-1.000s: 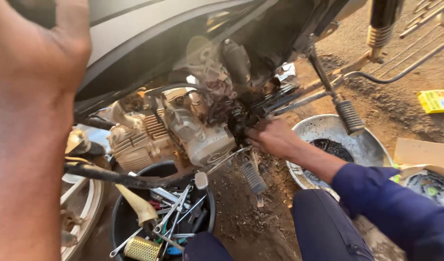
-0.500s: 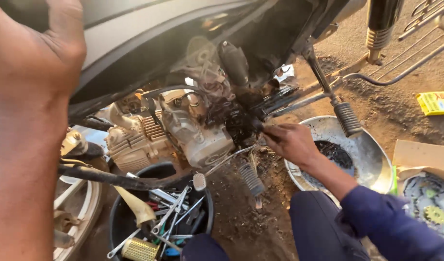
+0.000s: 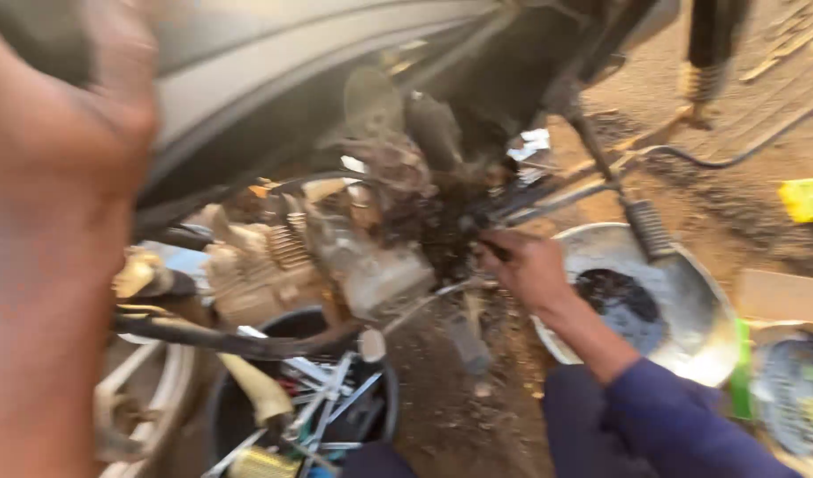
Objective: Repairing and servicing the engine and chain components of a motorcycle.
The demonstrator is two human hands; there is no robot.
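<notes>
Head view: your left hand (image 3: 66, 177) fills the 9 o'clock side of the frame, raised against the grey body panel (image 3: 274, 80) of the motorcycle. It appears to brace or steady the machine so the engine stays exposed, but the picture is blurred and you cannot tell whether the fingers are spread flat or curled around an edge.

Your right hand (image 3: 530, 265) sits just right of centre, at the grimy rear of the engine (image 3: 336, 257). The fingers are closed around a thin dark tool or part; blur hides what it is. The blue sleeve (image 3: 672, 416) runs down to 5 o'clock, so the arm comes in low, under the frame tubes, where the engine is open to reach.

The engine lies at centre, its finned cylinder toward 9 o'clock and its case toward the right hand.

Surrounding items:
- A metal basin (image 3: 690, 301) with a dark pool of liquid stands on the ground at 3 o'clock, just beside the right wrist and below the footrest (image 3: 645, 226), probably placed to catch drainage.
- A black bucket (image 3: 221, 416) of spanners and other hand tools stands at 7 o'clock, under the engine, within easy reach.
- A yellow box (image 3: 805, 199) lies on the dirt at 3 o'clock, well apart.
</notes>
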